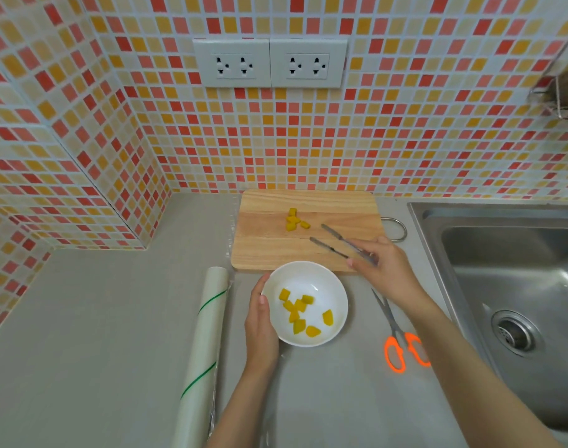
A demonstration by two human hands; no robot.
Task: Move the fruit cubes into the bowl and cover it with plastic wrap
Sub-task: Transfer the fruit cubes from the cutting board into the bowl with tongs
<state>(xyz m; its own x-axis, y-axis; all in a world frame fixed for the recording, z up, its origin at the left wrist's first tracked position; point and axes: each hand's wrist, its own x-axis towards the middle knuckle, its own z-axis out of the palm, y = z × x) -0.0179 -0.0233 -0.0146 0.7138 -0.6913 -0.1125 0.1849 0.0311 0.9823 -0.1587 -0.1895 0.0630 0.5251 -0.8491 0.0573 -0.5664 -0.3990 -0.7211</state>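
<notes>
Fingers of right hand (384,265) grip open tongs (337,242); left hand (260,324) cups bowl (339,300) rim.

Both forearms are bare, with no sleeves in view. The left hand (260,321) and right hand (384,265) wear no gloves, rings or watch.

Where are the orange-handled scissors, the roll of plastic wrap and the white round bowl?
Orange-handled scissors (395,331): head view, on the pivot above the handles.
Roll of plastic wrap (202,344): head view, mid-length of the roll.
White round bowl (339,297): head view, on its right inner wall.
</notes>
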